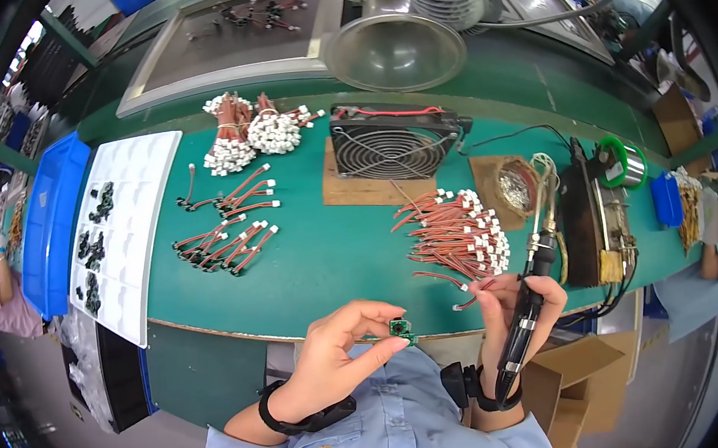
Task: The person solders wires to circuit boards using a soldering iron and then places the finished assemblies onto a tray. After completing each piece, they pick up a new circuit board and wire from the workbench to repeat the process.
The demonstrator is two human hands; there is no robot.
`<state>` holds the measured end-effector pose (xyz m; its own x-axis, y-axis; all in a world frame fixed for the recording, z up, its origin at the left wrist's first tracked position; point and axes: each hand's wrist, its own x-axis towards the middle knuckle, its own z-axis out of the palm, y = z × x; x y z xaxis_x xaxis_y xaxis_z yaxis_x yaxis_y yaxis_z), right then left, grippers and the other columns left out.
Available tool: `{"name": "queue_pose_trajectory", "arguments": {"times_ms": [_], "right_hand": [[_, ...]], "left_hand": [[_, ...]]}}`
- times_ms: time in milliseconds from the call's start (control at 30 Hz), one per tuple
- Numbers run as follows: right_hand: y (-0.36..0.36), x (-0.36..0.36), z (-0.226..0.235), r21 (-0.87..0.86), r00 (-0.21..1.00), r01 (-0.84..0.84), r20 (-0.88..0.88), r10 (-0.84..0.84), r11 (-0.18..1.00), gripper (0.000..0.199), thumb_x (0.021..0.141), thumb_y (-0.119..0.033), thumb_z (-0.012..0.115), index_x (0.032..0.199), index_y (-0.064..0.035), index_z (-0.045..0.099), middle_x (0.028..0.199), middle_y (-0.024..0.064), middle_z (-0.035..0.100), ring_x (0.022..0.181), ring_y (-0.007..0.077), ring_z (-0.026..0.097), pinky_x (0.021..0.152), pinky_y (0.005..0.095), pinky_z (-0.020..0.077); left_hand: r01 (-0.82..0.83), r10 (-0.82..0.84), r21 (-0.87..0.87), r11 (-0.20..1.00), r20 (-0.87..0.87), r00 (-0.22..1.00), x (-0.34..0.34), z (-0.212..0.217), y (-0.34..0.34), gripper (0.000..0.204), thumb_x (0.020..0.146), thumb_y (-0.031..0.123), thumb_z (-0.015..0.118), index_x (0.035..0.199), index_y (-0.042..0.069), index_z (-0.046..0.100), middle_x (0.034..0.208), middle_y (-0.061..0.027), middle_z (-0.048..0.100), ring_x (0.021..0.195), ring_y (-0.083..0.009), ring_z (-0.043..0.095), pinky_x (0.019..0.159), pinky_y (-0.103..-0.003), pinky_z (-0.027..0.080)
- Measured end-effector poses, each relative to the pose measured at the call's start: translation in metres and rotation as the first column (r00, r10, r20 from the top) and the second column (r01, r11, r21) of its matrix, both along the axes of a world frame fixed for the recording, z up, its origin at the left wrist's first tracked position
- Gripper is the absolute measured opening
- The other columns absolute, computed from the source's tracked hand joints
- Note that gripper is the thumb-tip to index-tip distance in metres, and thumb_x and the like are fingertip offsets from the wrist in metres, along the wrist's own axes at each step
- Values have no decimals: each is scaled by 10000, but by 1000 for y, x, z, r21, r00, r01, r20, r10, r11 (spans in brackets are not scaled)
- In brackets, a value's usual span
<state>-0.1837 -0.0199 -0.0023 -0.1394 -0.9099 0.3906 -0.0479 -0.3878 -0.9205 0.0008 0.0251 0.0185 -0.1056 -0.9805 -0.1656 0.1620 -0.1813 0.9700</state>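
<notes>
One circuit board (400,328) edge-pinched by my left hand (339,352), leaving its face clear; right hand (495,314) clasping soldering iron (523,329), possibly wire (469,303).

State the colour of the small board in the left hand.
The small board is green, as the head view shows.

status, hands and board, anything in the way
Left hand pinching small green board. Right hand holding black-handled tool, touching red lead. Nothing blocking the board.

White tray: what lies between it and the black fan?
The head view shows bundled wires with white connectors, loose wired pieces, then the brown board under the fan.
</notes>
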Motion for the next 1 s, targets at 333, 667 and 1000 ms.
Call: {"name": "queue_pose_trajectory", "arguments": {"times_ms": [333,667,1000], "right_hand": [[14,1,0,82,991,-131,38,128,988,439,782,50,626,1067,-100,328,796,127,543,687,191,584,649,296,503],[16,2,5,127,947,-322,69,315,938,415,782,66,630,1042,-73,338,832,146,560,701,170,584,626,282,492],[23,4,19,182,913,-398,177,368,899,408,770,96,628,1035,-58,358,854,127,555,717,138,584,650,250,478]], "left_hand": [[65,-44,131,989,-164,986,0,7,-1,275,802,-32,614,1066,-40,538,987,-81,594,848,-99,563,721,-221,460],[14,5,70,997,-270,963,0,-5,3,245,855,-2,579,1096,-23,545,938,-67,581,842,-95,570,688,-209,444],[-12,6,-23,1000,-236,972,-12,2,3,213,830,-28,567,1043,-23,565,986,-89,574,899,-139,553,783,-273,437]]}}
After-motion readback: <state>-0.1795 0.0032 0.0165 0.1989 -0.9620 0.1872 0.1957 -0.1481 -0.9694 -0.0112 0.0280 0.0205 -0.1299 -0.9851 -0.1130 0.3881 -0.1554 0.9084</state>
